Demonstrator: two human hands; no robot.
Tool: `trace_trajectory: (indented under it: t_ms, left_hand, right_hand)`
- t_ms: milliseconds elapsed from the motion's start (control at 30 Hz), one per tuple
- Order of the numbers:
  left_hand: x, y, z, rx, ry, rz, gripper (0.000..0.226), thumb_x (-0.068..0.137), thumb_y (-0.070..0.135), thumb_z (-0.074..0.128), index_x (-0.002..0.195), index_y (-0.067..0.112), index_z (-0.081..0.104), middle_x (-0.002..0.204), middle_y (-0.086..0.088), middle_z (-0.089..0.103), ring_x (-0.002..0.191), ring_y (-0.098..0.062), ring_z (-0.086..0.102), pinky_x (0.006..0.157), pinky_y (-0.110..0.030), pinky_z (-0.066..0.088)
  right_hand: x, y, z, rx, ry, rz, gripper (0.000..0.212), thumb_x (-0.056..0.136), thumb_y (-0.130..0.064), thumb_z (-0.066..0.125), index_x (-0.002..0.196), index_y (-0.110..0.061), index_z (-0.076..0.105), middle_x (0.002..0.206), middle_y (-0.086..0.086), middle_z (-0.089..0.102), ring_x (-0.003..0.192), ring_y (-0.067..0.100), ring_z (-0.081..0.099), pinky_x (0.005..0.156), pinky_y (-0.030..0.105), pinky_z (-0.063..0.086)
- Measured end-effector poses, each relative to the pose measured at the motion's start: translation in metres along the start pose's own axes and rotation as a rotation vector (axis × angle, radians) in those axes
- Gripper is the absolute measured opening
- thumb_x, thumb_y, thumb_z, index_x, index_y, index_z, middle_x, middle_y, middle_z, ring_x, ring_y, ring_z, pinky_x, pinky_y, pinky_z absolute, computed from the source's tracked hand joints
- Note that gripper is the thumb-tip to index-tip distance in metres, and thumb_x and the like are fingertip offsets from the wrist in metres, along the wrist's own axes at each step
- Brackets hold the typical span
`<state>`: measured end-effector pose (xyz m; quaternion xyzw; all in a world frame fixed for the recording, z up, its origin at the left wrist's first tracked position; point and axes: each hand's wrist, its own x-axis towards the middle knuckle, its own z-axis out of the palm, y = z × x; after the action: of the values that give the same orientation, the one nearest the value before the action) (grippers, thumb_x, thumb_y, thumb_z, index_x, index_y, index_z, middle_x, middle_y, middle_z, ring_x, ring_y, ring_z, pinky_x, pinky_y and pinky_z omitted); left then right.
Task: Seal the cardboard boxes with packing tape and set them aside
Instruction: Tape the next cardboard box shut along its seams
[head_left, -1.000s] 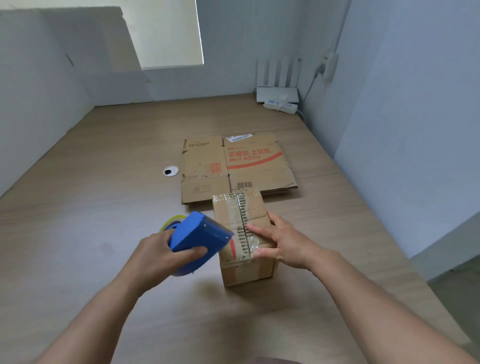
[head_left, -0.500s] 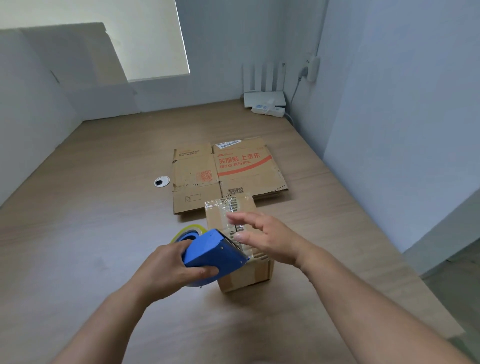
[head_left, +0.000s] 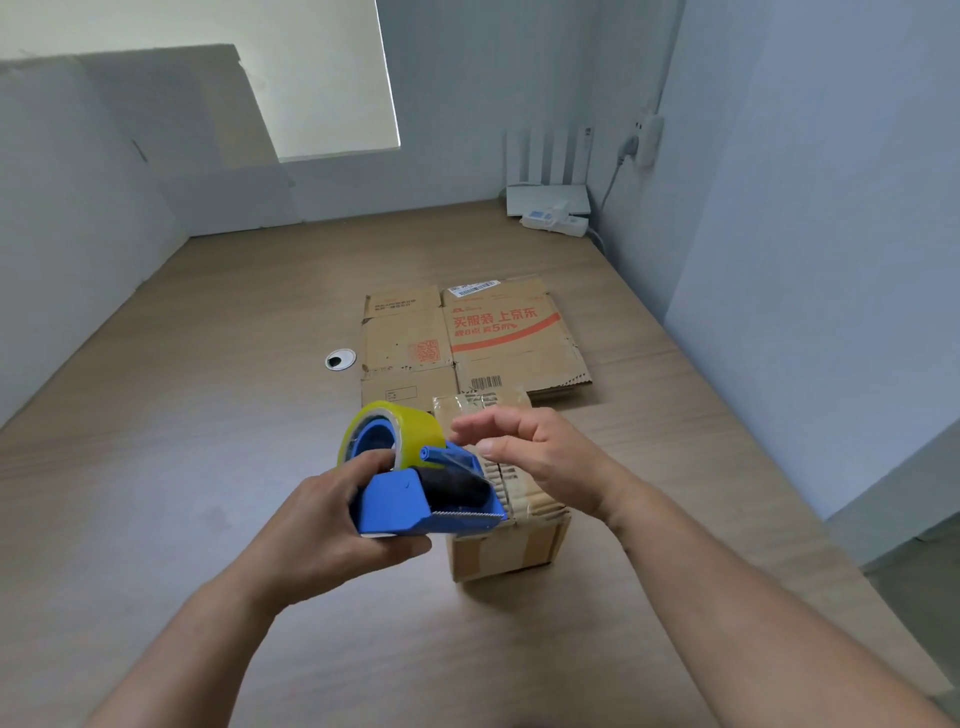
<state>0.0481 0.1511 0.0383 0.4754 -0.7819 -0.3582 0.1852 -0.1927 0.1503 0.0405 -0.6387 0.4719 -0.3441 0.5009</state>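
A small cardboard box (head_left: 506, 545) stands on the wooden table (head_left: 208, 441), its top covered with clear tape. My left hand (head_left: 332, 519) grips a blue tape dispenser (head_left: 415, 493) with a yellowish tape roll, held above the box's left side, serrated blade toward me. My right hand (head_left: 535, 457) hovers over the box top beside the dispenser's front, fingers loosely spread, thumb near the tape end; whether it touches the tape is unclear. Most of the box top is hidden behind hand and dispenser.
Flattened cardboard boxes (head_left: 467, 343) with red print lie just beyond the small box. A round cable grommet (head_left: 340, 359) sits to their left. A white router (head_left: 548, 182) and a power strip (head_left: 553, 221) stand in the far right corner. Grey walls enclose the table.
My right hand has lifted off the box top and moved to the dispenser. My left hand has raised and turned the dispenser, so the tape roll now shows.
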Motion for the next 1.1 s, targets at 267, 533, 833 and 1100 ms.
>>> trace_trajectory:
  t_ms: [267,533,833,1100]
  left_hand:
    - [0.002,-0.005,0.001,0.081,0.046,0.140,0.074,0.052,0.086,0.061,0.114,0.049,0.045,0.109,0.025,0.059,0.094,-0.006,0.063,0.075,-0.027,0.056]
    - [0.004,-0.004,0.006,0.148,0.262,0.329,0.065,0.064,0.053,0.065,0.119,0.065,0.033,0.120,0.034,0.046,0.106,-0.012,0.056,0.091,-0.034,0.052]
    - [0.006,-0.012,0.009,0.228,0.244,0.282,0.064,0.062,0.059,0.061,0.120,0.043,0.041,0.116,0.021,0.052,0.116,-0.036,0.056,0.093,-0.053,0.051]
    - [0.010,-0.003,0.012,0.389,0.274,0.323,0.079,0.053,0.031,0.092,0.115,0.029,0.044,0.112,-0.008,0.068,0.117,-0.040,0.056,0.096,-0.054,0.035]
  right_hand:
    - [-0.005,-0.002,-0.002,0.032,0.113,-0.138,0.025,0.092,-0.001,0.054,0.100,-0.021,0.067,0.102,-0.008,0.066,0.100,0.000,0.060,0.083,0.013,0.048]
    - [-0.009,0.002,-0.004,0.090,0.081,0.047,0.023,0.099,-0.018,0.047,0.092,-0.009,0.067,0.079,-0.011,0.068,0.066,0.007,0.060,0.063,0.024,0.046]
    - [-0.009,-0.003,-0.004,0.129,0.071,0.006,0.011,0.092,-0.007,0.058,0.082,-0.010,0.059,0.070,-0.003,0.064,0.061,0.010,0.059,0.054,0.023,0.049]
    - [-0.001,-0.008,0.001,-0.055,0.077,-0.082,0.030,0.090,-0.012,0.062,0.101,-0.039,0.065,0.101,0.001,0.055,0.073,0.002,0.047,0.072,0.015,0.046]
